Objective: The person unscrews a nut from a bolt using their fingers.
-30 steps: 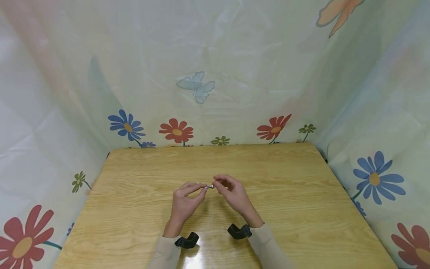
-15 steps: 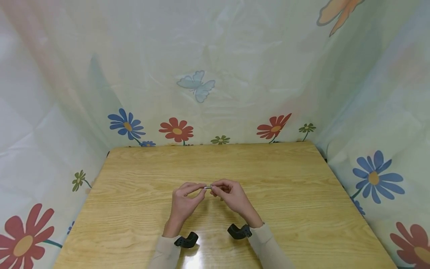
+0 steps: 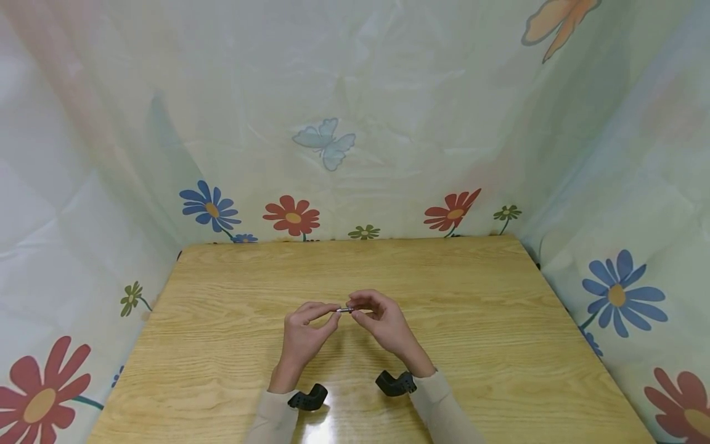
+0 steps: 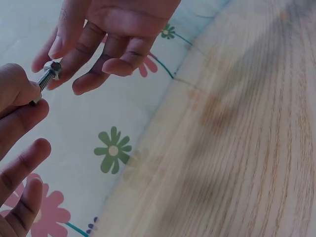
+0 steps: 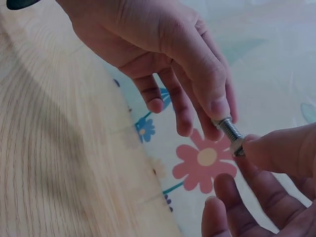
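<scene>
A small metal bolt (image 5: 229,129) with a threaded shank spans the gap between both hands, held above the table. My left hand (image 3: 304,333) pinches its head end between thumb and index finger, mostly covering the head; the other fingers are loosely bent in the left wrist view. A hex nut (image 4: 53,69) sits on the bolt near its free end. My right hand (image 3: 385,320) has its thumb and index finger curled about that nut, the thumb (image 5: 261,150) right at the nut's side in the right wrist view.
Both hands are over a light wood-grain table (image 3: 471,296). Pale curtains (image 3: 399,172) printed with flowers and butterflies stand behind it and on both sides. A black wrist mount (image 3: 309,398) is on the left sleeve, another (image 3: 395,382) on the right.
My right fingers closed in around the bolt's free end half a second ago; now the index finger is lifted higher and the grasp is wider. The left hand keeps its pinch almost unmoved.
</scene>
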Motion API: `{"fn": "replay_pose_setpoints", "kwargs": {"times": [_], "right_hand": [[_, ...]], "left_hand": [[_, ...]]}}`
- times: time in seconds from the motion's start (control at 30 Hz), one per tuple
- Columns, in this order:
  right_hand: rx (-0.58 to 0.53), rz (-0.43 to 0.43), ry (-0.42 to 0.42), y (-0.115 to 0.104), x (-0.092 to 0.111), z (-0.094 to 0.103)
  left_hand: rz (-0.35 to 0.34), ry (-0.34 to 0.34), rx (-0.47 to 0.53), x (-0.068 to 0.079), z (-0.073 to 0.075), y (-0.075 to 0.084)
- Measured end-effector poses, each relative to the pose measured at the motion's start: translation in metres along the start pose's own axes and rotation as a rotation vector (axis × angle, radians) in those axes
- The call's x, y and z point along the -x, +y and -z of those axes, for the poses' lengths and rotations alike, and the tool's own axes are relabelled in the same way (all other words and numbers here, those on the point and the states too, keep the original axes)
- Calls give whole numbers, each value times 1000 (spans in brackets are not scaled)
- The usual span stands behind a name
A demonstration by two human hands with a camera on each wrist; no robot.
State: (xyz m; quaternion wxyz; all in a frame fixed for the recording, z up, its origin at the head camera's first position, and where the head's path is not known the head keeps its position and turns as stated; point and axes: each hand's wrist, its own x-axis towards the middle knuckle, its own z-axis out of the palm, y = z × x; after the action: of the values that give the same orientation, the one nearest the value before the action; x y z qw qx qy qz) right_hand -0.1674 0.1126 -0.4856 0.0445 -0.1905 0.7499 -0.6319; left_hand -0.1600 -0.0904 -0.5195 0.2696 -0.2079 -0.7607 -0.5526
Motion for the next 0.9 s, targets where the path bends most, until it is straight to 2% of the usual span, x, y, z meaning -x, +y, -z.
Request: {"fn": "replay_pose_setpoints", "kwargs": {"times": [0.13,0.23,0.43,0.57,0.9], "right_hand": [[-40,43,-7,-1,1,1],[-39,38,6,0,1,1],[23,-126,79,1,0,-1],[33,-209,77,3,0,-2],[22,-159,16,6,0,-3]], "left_hand": [[-27,-2,-3,1,1,0],[-33,2,2,1,1,0],[-19,8,6,1,1,0],[-11,6,-1,1,1,0],[19,-8,13,1,1,2]]}}
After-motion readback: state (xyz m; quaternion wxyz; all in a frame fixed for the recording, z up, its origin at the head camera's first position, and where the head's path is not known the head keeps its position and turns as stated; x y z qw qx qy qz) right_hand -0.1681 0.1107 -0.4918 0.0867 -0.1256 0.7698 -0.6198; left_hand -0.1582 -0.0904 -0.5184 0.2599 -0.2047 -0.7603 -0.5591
